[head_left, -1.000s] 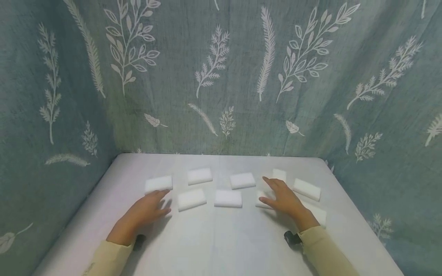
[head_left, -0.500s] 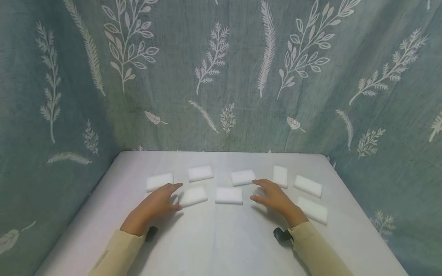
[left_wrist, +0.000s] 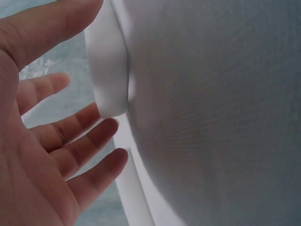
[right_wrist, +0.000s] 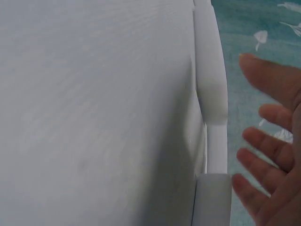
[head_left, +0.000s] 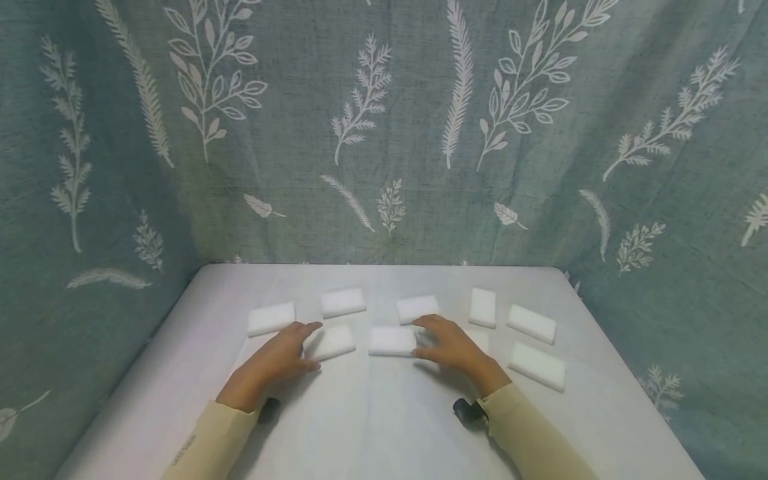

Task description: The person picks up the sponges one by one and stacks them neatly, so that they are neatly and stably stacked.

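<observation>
Several white rectangular blocks, sponge-like in look, lie flat on the white table. My left hand [head_left: 279,360] is at the left end of a front-row block [head_left: 335,343], thumb and fingers spread around that end. In the left wrist view the hand [left_wrist: 47,136] is relaxed beside the block [left_wrist: 107,61]; I cannot tell if it touches. My right hand [head_left: 456,350] hovers by the right end of the middle front block [head_left: 390,341]. The right wrist view shows this hand [right_wrist: 275,155] with loosely bent fingers and a gap to the block [right_wrist: 210,70].
More blocks lie behind, at the back left [head_left: 272,319], back middle [head_left: 343,302] and back right [head_left: 483,307]. Two slanted ones [head_left: 531,324] [head_left: 537,365] are to the right. One block [head_left: 478,339] is partly behind my right hand. A leaf-patterned curtain [head_left: 300,220] surrounds the table [head_left: 360,427].
My right hand has moved left, from the right-hand blocks to the middle front block. My left hand has shifted right, from the back-left block to the front-left one. The blocks look unmoved.
</observation>
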### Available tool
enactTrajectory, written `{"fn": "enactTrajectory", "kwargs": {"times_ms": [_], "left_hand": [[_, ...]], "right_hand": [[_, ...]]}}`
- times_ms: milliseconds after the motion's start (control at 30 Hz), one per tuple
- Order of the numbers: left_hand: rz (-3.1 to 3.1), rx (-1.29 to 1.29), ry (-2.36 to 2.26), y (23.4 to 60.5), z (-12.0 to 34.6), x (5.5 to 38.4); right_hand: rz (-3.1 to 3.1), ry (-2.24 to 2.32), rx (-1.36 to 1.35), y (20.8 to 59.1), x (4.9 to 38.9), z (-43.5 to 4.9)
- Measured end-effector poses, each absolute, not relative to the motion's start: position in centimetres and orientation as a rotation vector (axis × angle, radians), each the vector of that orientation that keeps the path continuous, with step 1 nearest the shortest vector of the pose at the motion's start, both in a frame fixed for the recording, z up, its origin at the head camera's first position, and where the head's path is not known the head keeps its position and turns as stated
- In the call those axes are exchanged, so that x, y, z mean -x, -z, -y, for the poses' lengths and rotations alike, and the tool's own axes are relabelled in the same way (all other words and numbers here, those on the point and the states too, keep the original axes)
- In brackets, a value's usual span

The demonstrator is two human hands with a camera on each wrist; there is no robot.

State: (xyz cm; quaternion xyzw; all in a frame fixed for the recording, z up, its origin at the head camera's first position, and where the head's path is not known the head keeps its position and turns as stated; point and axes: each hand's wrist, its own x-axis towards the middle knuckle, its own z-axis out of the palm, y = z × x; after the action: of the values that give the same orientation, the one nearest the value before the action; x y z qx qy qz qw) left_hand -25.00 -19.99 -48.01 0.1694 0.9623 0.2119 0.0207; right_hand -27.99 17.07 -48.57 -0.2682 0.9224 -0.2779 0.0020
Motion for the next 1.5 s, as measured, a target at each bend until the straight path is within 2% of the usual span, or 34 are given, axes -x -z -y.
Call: {"fn": "enactTrajectory", "kwargs": {"times_ms": [500, 733, 867, 1167, 1500], "left_hand": [[-2.991, -0.422, -0.686, 48.1, 19.7, 25.4], [-2.993, -0.508, -0.732, 47.6, 19.7, 25.7], [-2.986, -0.475, -0.739, 47.7, 19.7, 25.5], [-2.946, -0.497, -0.869, 47.8, 18.6, 25.2], [-2.972, -0.629, -0.971, 46.6, 18.3, 25.4]], "right_hand": [[-2.909, 0.59, 0.928, 49.0, 29.2, -15.4], [-2.881, 0.638, 0.898, 49.1, 29.2, -15.1], [-2.868, 0.689, 0.886, 49.8, 28.9, -15.0], [-2.884, 0.833, 0.726, 50.3, 27.6, -15.7], [-2.879, 0.851, 0.867, 49.1, 26.9, -17.2]]}}
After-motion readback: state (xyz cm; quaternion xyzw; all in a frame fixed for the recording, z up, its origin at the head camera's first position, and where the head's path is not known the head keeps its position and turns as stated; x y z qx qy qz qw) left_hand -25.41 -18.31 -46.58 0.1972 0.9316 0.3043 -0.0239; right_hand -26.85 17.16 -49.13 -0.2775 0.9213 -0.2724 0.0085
